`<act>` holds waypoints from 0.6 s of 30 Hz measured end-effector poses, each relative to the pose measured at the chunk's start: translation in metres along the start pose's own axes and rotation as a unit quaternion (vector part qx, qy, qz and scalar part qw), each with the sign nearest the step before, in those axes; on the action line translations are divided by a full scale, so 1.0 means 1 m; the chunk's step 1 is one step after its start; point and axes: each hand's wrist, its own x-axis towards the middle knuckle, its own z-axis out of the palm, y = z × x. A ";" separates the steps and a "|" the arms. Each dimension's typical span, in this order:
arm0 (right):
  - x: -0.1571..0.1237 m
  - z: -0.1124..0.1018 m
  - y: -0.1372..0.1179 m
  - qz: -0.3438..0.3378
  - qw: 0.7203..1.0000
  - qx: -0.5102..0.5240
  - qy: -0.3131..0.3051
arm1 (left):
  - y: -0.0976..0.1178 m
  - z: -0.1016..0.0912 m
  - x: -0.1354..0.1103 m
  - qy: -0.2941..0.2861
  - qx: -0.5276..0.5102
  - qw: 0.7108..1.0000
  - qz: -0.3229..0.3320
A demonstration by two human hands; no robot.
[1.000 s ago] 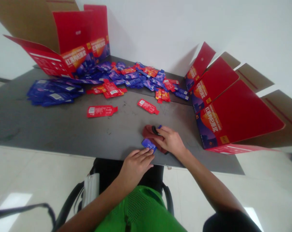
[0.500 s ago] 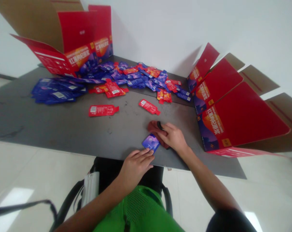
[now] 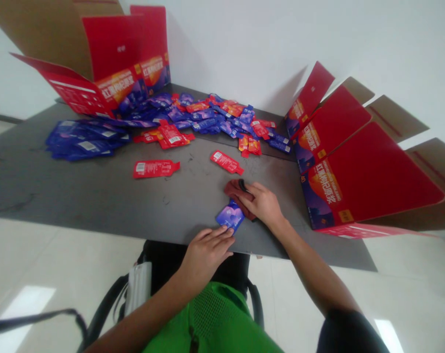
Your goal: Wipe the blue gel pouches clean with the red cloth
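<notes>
**Light Hold, Little Room: A Slip Is the Main Risk**

From my end of the feed, I see a flat blue-and-purple printed pouch point(image 3: 230, 214) lying near the front edge of a dark grey table point(image 3: 185, 211). The bare left hand point(image 3: 210, 249) is flattened out, fingers extended and close together, and only its fingertips rest on the pouch's near end. It pins rather than grips. The bare right hand point(image 3: 265, 203) is closed around a reddish-brown, black-trimmed soft cloth point(image 3: 239, 193), which overlaps the pouch's far end.

My first worry is drag. If the cloth pulls harder than those fingertips press, I'd expect the pouch to skid or twist, and a pull towards the body could carry it over the edge. Pressing too hard could crease the film or strain a seam; I cannot tell how full the pouch is. The cloth also hides the far end, so a fold there could go unnoticed.

Beyond the hands, two flat red barcoded pouches point(image 3: 156, 168) lie apart on the surface, the right-hand one near enough that a wide forward sweep could nudge it. The open red printed cardboard cartons point(image 3: 373, 171) stand beyond the right forearm; an elbow swinging outward could knock their raised flaps.
</notes>
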 end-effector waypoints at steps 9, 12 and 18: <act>-0.034 0.007 -0.036 -0.112 0.990 0.080 -0.022 | 0.001 0.001 0.000 0.000 0.012 1.000 -0.018; -0.015 0.009 -0.009 -0.031 0.998 0.051 -0.009 | 0.000 0.000 0.000 -0.006 0.009 1.000 -0.004; -0.002 -0.015 -0.001 -0.004 0.999 0.007 0.034 | 0.002 0.001 0.000 0.008 0.009 1.000 -0.007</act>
